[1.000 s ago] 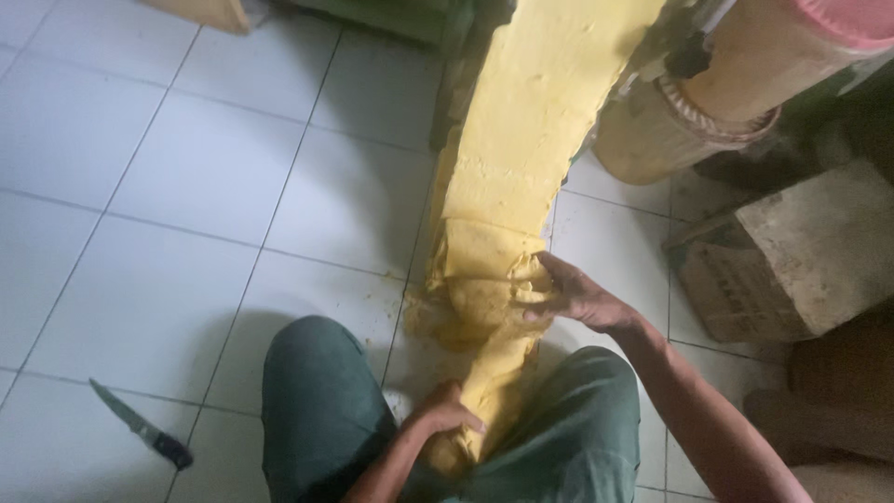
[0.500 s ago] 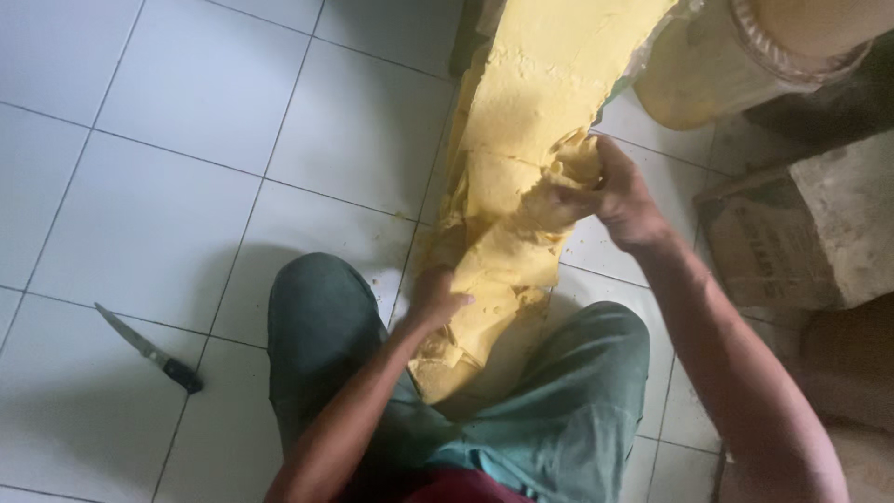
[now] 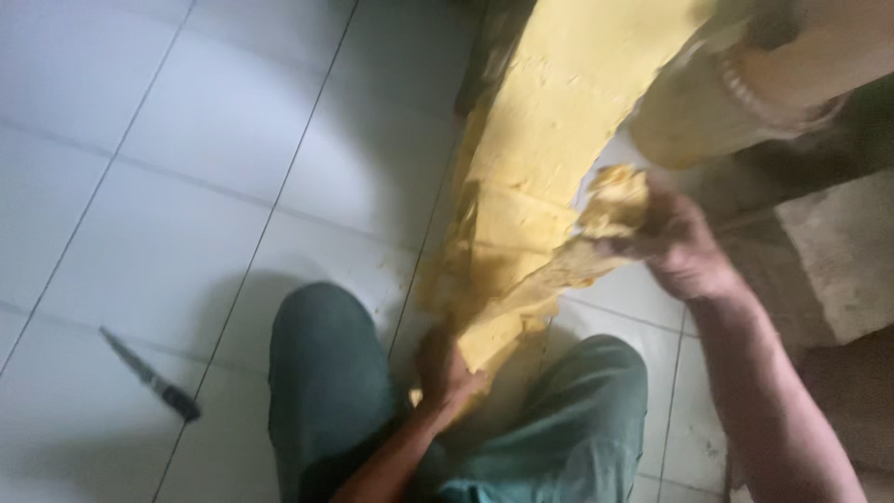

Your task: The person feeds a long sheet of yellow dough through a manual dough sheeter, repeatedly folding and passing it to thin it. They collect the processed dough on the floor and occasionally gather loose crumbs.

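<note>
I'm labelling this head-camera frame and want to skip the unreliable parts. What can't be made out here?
- Yellow slab: its far end is cut off by the top edge.
- Left hand: fingertips hidden under the slab's near end.
- Right hand: motion blur hides its grip on the torn piece.
- Knife: small and blurred; blade detail unreadable.
- Cylinder: cropped, blurred.

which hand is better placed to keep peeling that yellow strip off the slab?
Probably the right hand: it grips the raised end of the yellow strip. The left hand presses on the slab's near end.

Dark green trousers (image 3: pixel 326 391); bare forearms, no sleeves.
</note>
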Demonstrator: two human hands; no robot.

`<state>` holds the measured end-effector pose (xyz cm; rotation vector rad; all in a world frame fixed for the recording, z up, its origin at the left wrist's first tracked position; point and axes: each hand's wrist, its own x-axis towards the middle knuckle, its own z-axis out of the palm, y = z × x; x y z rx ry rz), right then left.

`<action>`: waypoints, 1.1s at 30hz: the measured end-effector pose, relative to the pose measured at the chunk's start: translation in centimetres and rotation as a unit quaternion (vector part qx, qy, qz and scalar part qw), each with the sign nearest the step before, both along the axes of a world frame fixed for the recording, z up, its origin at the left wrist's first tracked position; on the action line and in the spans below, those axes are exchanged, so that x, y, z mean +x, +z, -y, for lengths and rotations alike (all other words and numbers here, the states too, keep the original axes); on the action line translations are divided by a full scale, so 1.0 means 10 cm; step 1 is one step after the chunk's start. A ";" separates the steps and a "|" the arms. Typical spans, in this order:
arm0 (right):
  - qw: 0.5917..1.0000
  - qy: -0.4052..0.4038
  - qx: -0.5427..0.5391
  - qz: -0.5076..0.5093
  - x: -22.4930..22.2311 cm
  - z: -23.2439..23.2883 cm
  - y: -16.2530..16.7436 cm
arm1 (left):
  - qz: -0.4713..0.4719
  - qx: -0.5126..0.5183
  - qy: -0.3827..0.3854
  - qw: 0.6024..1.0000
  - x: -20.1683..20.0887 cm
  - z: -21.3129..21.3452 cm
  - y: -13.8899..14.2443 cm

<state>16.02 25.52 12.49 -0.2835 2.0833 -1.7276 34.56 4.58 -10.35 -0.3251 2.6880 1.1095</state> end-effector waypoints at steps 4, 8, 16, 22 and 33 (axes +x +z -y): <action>0.999 0.013 0.009 0.052 -0.13 0.11 0.01 | 0.034 0.111 0.015 0.993 -0.03 0.02 -0.03; 0.995 0.076 -0.061 0.019 -0.37 0.14 0.05 | 0.129 0.234 0.009 0.964 -0.14 0.09 -0.12; 0.996 -0.025 0.082 -0.024 -1.05 0.16 0.52 | 0.328 0.572 -0.043 0.751 -0.38 0.29 0.11; 0.966 -0.042 0.100 -0.237 -1.91 0.18 1.25 | 0.187 0.592 -0.274 0.734 -1.00 0.41 0.88; 0.531 0.025 0.530 -0.660 -3.15 0.32 1.35 | 0.055 0.641 -0.167 0.747 -2.00 0.42 1.27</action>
